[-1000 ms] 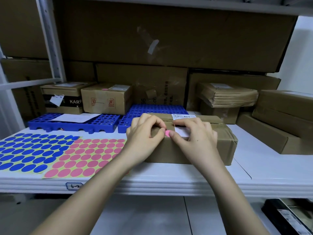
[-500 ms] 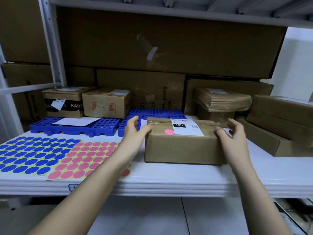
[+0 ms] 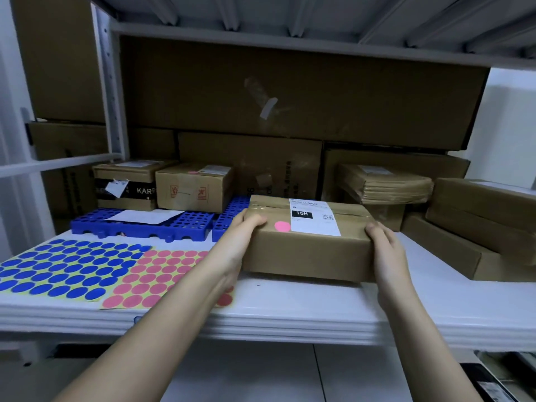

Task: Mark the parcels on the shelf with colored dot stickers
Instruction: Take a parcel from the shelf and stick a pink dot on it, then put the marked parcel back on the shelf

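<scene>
Head view: you held the parcel at both ends, left hand curled over its left top edge, right hand wrapped round its right end. It sat near the white shelf front edge, a pink dot sticker on top beside the shipping label. Blue sticker sheet and pink sticker sheet lay at left.

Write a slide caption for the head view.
Both hands, left and right, grip a box bearing a pink dot above the shelf.
</scene>
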{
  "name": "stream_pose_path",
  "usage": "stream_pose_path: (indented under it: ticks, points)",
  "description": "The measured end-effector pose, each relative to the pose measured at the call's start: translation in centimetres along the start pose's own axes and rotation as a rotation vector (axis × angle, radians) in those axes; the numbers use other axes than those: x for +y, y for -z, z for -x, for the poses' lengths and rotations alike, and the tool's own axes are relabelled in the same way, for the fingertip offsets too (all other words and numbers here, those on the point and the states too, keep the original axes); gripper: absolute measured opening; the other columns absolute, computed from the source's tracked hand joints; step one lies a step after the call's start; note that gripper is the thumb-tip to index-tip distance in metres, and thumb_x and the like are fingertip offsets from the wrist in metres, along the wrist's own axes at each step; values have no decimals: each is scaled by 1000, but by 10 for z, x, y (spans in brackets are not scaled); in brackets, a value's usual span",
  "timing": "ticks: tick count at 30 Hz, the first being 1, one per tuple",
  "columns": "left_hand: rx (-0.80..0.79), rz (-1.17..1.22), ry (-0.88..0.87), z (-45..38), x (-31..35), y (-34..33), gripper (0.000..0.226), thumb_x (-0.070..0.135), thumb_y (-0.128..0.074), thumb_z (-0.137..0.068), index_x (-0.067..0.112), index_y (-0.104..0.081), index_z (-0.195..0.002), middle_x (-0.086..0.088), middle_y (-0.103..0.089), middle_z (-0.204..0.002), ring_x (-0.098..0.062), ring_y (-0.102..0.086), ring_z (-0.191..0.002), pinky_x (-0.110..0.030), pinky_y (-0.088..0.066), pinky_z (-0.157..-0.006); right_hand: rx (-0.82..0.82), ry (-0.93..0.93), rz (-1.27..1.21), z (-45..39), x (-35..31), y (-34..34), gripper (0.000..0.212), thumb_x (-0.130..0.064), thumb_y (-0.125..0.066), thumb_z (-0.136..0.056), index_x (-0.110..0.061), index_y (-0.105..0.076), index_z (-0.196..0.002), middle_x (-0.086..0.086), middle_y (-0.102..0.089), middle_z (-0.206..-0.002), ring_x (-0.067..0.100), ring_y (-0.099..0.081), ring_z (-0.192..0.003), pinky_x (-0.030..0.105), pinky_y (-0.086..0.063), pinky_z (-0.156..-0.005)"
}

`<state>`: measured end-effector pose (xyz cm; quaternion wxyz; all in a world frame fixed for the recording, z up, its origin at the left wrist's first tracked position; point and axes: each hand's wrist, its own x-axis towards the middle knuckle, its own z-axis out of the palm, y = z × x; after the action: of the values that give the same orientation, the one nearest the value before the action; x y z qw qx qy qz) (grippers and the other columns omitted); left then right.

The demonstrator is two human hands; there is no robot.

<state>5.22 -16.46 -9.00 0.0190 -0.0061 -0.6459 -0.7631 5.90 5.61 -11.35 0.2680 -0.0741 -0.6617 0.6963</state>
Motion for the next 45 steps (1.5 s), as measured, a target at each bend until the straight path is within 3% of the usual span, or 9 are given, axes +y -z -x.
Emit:
stream_pose_path:
  ticks: [8, 12, 16, 19, 24, 27, 31, 38, 45]
  points:
    - [69, -27, -138, -2, 26, 49, 34, 42, -53, -89, 41, -56, -122, 6, -59, -112, -12, -56, -100, -39, -54, -86, -74, 95, -65, 7, -20, -55, 26, -32, -44, -100, -27, -60, -120, -14, -60, -106, -5, -52, -89, 19, -42, -73]
    - [178, -36, -161, -8, 38, 83, 34, 43, -52, -91, 36, -55, -124, 5, -57, -114, -10, -54, -97, -29, -52, -71, -139, 112, -15, 9, -21, -96, 41, -40, -44, -99, -26, -55, -135, -6, -58, -124, 9, -54, -104, 27, -44, -81]
    - [289, -66, -140, -23, 51, 128, 44, 50, -55, -86, 29, -51, -125, 1, -54, -112, -16, -53, -101, -39, -50, -90, -245, 95, 56, 12, -25, -139, 57, -53, -46, -93, -25, -45, -143, -7, -49, -137, 15, -48, -120, 37, -39, -103]
    - [362, -40, -112, -31, 62, 163, 44, 50, -58, -85, 25, -51, -120, -2, -55, -106, -17, -55, -95, -38, -51, -81, -359, 98, 115, 21, -30, -174, 75, -63, -48, -84, -22, -39, -146, -2, -41, -145, 16, -46, -121, 37, -38, -103]
    - [431, -42, -112, -41, 72, 216, 42, 51, -54, -88, 26, -46, -121, -3, -52, -103, -18, -52, -91, -35, -47, -72, -484, 125, 241, 34, -33, -228, 72, -55, -47, -93, -18, -27, -151, 5, -28, -150, 21, -43, -122, 37, -36, -103]
    - [500, -25, -98, -45, 75, 247, 51, 53, -56, -86, 24, -46, -127, -7, -53, -114, -23, -52, -100, -39, -48, -74, -546, 120, 295, 44, -31, -260, 83, -60, -51, -89, -18, -20, -154, 5, -22, -154, 28, -37, -135, 46, -33, -111]
    - [548, 61, -59, -49, 74, 278, 64, 53, -62, -81, 21, -44, -135, -11, -53, -126, -26, -56, -98, -37, -50, -57, -612, 133, 352, 53, -23, -294, 91, -57, -57, -87, -12, -15, -154, 8, -17, -157, 29, -31, -140, 41, -28, -114]
    - [565, 89, -54, -63, 68, 298, 45, 49, -54, -89, 22, -47, -124, -7, -54, -95, -20, -52, -83, -37, -49, -69, -684, 149, 427, 57, -8, -324, 95, -55, -61, -86, -14, -10, -155, 6, -15, -157, 28, -33, -139, 41, -32, -112]
    - [609, 156, -85, -77, 64, 298, 30, 47, -42, -95, 22, -45, -111, -6, -53, -86, -17, -49, -78, -36, -44, -75, -678, 179, 446, 49, -7, -337, 96, -53, -63, -85, -15, -9, -155, 6, -16, -156, 27, -32, -139, 40, -33, -110]
